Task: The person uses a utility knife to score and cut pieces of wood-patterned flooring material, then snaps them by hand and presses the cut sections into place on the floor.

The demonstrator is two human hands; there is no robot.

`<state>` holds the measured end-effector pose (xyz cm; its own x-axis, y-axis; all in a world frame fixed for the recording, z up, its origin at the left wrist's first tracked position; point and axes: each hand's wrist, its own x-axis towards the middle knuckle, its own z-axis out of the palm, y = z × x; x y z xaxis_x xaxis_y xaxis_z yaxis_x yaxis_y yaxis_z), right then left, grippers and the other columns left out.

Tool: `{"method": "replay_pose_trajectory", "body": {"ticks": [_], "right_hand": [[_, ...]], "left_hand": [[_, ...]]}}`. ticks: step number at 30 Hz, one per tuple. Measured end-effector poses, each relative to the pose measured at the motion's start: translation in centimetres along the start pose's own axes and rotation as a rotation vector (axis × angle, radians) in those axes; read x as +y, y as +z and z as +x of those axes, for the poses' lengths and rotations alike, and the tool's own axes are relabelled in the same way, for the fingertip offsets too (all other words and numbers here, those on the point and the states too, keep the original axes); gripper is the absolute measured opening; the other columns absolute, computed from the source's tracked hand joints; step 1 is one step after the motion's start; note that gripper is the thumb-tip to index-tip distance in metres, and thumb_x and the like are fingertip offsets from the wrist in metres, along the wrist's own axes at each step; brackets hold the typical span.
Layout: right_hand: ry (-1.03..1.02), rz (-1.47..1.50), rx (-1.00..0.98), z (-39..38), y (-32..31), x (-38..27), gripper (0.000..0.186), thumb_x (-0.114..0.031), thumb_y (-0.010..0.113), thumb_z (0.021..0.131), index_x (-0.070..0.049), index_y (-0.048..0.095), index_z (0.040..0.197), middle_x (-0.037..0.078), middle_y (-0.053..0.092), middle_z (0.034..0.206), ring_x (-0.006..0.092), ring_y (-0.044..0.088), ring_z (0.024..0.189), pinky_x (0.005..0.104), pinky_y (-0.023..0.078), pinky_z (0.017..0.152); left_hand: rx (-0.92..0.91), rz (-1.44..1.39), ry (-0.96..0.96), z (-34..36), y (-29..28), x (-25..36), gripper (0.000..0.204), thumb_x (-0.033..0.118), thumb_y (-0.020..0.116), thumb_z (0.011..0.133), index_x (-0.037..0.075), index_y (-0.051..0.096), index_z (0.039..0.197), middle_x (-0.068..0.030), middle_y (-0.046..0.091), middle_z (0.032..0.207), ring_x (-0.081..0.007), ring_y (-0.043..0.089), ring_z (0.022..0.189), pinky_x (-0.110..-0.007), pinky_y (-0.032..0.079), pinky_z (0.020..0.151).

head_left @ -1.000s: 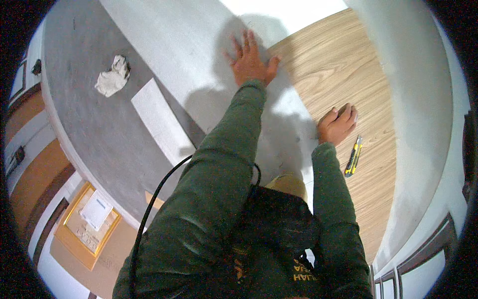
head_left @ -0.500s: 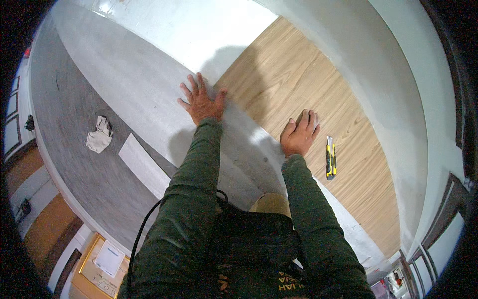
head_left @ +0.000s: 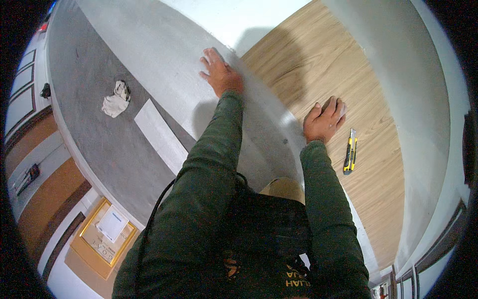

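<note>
My left hand lies on a pale grey strip, beside the corner of a wood-patterned sheet. Its fingers stretch forward and the thumb is tucked out of sight. On the wood-patterned sheet rests my right hand, thumb apart and fingers slightly bent; I see nothing held in it. Just right of that hand, untouched, lies a yellow and black utility knife with some of its blade out.
A crumpled off-white cloth and a white strip lie on the dark grey surface to the left. A pale curved border runs along the right. At lower left is a gold-framed board.
The view has shifted, so the scene sits further right and higher. My left thumb, spread before, is now drawn in. My right hand stays on the wood-patterned sheet near the knife.
</note>
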<state>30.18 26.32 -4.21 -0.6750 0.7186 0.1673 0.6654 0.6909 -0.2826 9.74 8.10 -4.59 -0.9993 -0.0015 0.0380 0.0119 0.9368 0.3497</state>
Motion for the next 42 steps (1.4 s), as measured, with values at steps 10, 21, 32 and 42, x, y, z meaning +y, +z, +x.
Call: {"method": "replay_pose_trajectory", "body": {"ticks": [10,21,32,42], "right_hand": [[-0.071,-0.036,0.059,0.0,0.0,-0.4,0.052,-0.034,0.052,0.093,0.003,0.052,0.13,0.024,0.049,0.136,0.0419,0.042,0.131,0.058,0.03,0.109],[-0.065,-0.044,0.042,-0.3,0.5,-0.8,0.049,-0.034,0.05,0.096,-0.001,0.052,0.132,0.022,0.047,0.139,0.0388,0.044,0.13,0.0527,0.032,0.108],[-0.433,0.423,0.124,8.1,0.9,-14.0,0.054,-0.024,0.045,0.1,0.012,0.037,0.138,0.031,0.034,0.146,0.0433,0.033,0.136,0.0512,0.024,0.116],[-0.836,0.165,-0.015,11.9,9.6,-23.5,0.051,-0.021,0.045,0.101,0.004,0.036,0.145,0.029,0.032,0.151,0.0447,0.026,0.143,0.0531,0.023,0.117]], "left_hand": [[-0.094,0.085,0.033,0.5,0.3,-0.6,0.073,0.016,0.045,0.093,0.006,0.012,0.157,-0.0095,0.01,0.165,-0.0349,0.006,0.152,-0.063,0.005,0.118],[-0.134,0.003,0.047,0.1,-0.6,-0.9,0.087,0.043,0.054,0.09,0.006,0.013,0.157,-0.01,0.017,0.164,-0.0344,0.006,0.152,-0.062,0.005,0.119],[-0.006,-0.09,0.031,0.1,0.1,-1.7,0.075,0.014,0.048,0.086,0.0,0.02,0.154,-0.0179,0.018,0.162,-0.04,0.013,0.15,-0.063,0.013,0.117],[-0.04,-0.272,0.016,0.6,-1.1,-0.8,0.073,0.011,0.049,0.084,0.0,0.024,0.152,-0.0175,0.019,0.162,-0.0424,0.015,0.149,-0.062,0.014,0.117]]}}
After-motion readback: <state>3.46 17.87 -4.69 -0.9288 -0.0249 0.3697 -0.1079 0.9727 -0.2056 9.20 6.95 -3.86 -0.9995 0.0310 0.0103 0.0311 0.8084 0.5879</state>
